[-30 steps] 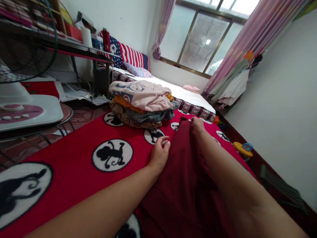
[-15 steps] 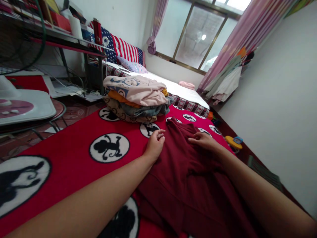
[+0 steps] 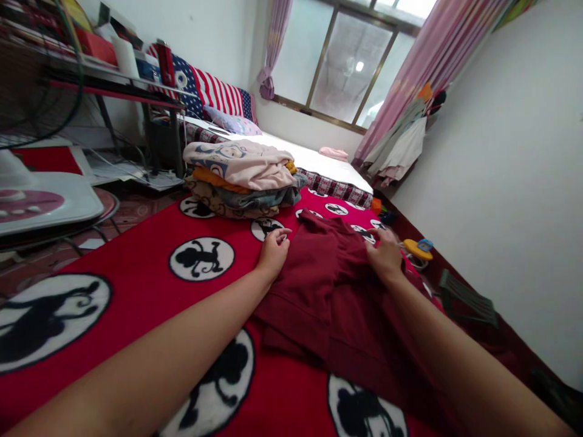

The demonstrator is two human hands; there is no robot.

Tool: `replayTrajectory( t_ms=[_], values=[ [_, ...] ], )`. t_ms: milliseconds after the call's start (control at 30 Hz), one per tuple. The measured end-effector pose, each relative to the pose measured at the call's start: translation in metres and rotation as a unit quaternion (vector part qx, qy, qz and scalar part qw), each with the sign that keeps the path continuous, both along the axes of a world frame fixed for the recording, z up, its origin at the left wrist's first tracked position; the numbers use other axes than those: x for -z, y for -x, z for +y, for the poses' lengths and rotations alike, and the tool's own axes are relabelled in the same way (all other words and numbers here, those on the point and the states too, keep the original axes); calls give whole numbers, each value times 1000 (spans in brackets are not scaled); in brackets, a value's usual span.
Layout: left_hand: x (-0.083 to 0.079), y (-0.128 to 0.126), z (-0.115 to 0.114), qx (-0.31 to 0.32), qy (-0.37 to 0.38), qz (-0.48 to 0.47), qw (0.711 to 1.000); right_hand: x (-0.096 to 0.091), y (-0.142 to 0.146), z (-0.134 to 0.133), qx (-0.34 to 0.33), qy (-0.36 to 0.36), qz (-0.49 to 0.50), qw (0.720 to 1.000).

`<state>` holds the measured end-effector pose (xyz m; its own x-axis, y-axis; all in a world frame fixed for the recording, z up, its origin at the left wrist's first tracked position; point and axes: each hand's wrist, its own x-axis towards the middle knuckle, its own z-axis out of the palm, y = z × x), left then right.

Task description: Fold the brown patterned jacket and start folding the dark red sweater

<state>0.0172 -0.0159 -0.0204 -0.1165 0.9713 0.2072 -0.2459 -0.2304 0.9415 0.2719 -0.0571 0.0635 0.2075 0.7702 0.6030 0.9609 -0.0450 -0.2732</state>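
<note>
A dark red garment (image 3: 314, 285), possibly a sweatshirt, lies partly folded and creased on a red blanket (image 3: 150, 315) with white circles and black monkey figures. At the garment's left edge is my left hand (image 3: 273, 252), its fingers loosely bent and apart, with nothing seen in them. My right hand (image 3: 386, 255) is over the garment's right side, thumb and fingers spread; whether its fingertips touch the cloth I cannot tell. Beyond both hands stands a pile of folded clothes (image 3: 243, 173), a pale pink printed top uppermost.
A white-topped bed (image 3: 291, 155) with pillows stands behind, under the window. At left are a cluttered desk (image 3: 118, 79) and a white plastic tray-like seat (image 3: 68, 200). On the right are a yellow stool (image 3: 416, 250), a dark green slatted chair (image 3: 467, 297) and the wall.
My right hand has moved right and its fingers have spread. The garment's near edge lies farther from me, baring more of the blanket. The view has shifted slightly.
</note>
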Motion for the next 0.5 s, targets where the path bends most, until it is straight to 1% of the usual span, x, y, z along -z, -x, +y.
replayTrajectory(
  t_ms=[67,133,200,300,367,433,500],
  values=[
    [-1,3,-1,5,6,-6,1000,9,28,-26,-123,5,-8,992],
    [-1,5,-1,11,13,-11,1000,14,57,-59,-236,44,-25,970],
    [-1,7,-2,21,21,-18,999,16,80,-95,-301,96,-53,947],
    [-3,8,-3,29,26,-24,999,17,102,-143,-332,169,-85,924],
    [-3,9,-4,33,25,-23,999,19,108,-161,-335,205,-102,914],
    [-4,9,-5,38,22,-19,999,21,109,-166,-329,214,-115,913],
    [-3,9,-5,43,17,-12,999,22,106,-159,-308,196,-118,924]
  ],
)
